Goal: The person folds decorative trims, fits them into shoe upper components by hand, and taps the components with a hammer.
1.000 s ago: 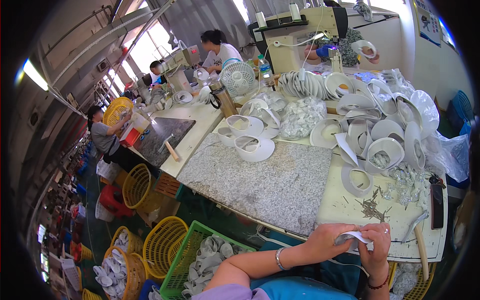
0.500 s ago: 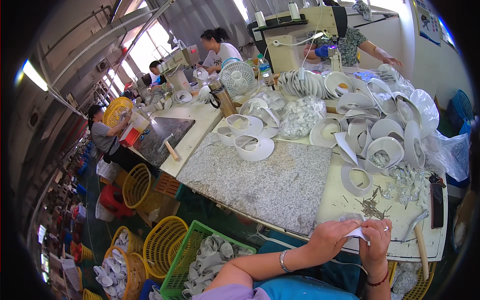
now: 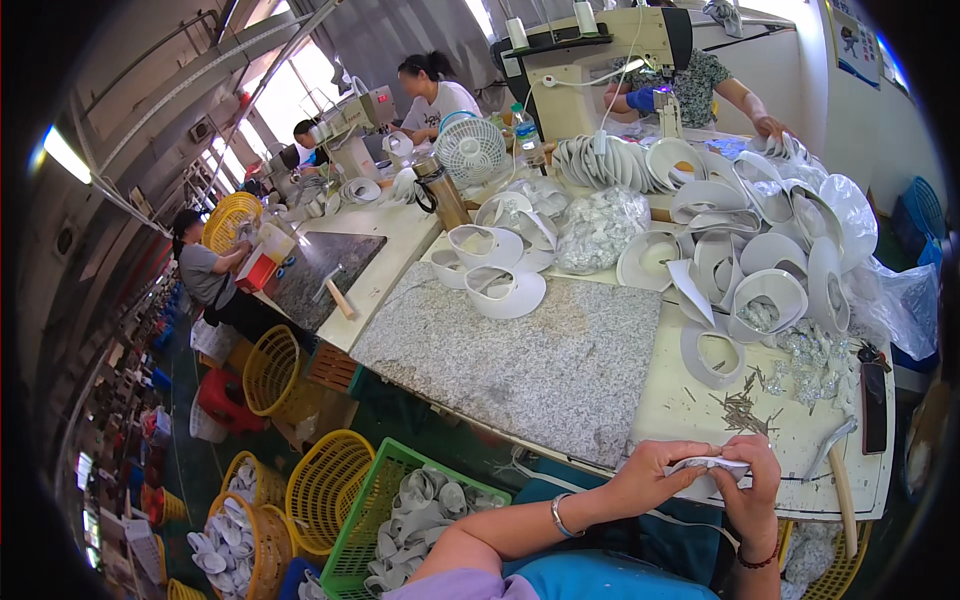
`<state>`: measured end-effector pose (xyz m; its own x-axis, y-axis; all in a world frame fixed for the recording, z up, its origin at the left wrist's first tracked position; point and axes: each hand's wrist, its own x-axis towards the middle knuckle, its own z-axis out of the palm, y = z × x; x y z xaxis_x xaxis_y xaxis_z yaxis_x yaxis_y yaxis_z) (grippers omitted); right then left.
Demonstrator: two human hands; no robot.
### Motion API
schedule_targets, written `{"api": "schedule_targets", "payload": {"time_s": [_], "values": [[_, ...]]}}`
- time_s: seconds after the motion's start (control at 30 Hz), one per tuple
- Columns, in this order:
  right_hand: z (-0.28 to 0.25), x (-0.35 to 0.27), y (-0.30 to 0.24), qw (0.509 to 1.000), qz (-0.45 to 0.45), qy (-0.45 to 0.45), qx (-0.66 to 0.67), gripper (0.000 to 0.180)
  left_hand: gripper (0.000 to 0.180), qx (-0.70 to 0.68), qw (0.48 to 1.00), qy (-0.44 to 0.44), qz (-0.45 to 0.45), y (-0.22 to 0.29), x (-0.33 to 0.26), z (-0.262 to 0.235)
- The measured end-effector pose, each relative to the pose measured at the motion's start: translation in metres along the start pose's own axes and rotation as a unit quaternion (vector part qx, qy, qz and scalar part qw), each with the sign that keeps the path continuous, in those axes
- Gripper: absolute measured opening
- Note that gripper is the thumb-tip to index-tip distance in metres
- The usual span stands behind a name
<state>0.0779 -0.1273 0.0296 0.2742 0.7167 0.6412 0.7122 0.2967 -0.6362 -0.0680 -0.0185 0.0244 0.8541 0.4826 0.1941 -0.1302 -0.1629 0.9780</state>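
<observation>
Near the front right edge of the table, my left hand [image 3: 650, 478] and my right hand [image 3: 752, 482] pinch a small white curved piece [image 3: 708, 463] between them. Both sets of fingers are closed on its upper edge, which hides part of it. Just beyond lie loose thin metal-looking pins [image 3: 742, 413] on the white table. Farther back rises a pile of white visor-shaped pieces [image 3: 765, 300]. More of these white rings [image 3: 504, 291] rest at the back edge of the grey stone slab [image 3: 520, 365].
A hammer [image 3: 845, 500] lies at the right edge, with a dark phone [image 3: 873, 408] behind it. Clear bags of small shiny parts [image 3: 603, 232] sit among the pieces. A green basket [image 3: 345, 565] of white pieces stands at lower left. Co-workers sit at sewing machines [image 3: 590, 75] beyond.
The white piece has turned between my hands and now lies more level, showing more of its length. My right fingers have shifted along it. A co-worker's hand has moved at the far pile.
</observation>
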Motion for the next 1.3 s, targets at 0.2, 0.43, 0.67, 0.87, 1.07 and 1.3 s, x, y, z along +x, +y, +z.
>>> {"api": "schedule_targets", "payload": {"time_s": [0.2,0.43,0.67,0.87,1.07,1.3], "values": [[0.000,0.001,-0.001,1.000,0.000,-0.003,-0.015,0.029,0.029,0.076,0.997,0.012,0.027,0.005,0.001,-0.001],[-0.001,0.002,-0.002,0.999,-0.005,-0.010,-0.036,0.027,0.026,0.098,0.995,0.014,-0.004,-0.002,0.000,0.001],[-0.002,-0.005,-0.002,0.994,-0.041,-0.003,-0.104,0.026,0.027,0.315,0.926,0.064,0.199,-0.011,-0.004,0.012],[0.008,0.012,-0.001,0.997,-0.069,-0.005,-0.027,0.028,0.034,0.333,0.917,0.044,0.214,0.005,-0.001,-0.013],[0.039,0.040,0.008,0.976,-0.202,0.028,-0.072,0.028,0.031,0.496,0.784,0.117,0.355,0.012,0.001,-0.058],[0.081,0.032,0.021,0.953,-0.195,-0.169,-0.157,0.029,0.035,0.549,0.812,0.076,0.183,-0.018,-0.024,-0.087]]}}
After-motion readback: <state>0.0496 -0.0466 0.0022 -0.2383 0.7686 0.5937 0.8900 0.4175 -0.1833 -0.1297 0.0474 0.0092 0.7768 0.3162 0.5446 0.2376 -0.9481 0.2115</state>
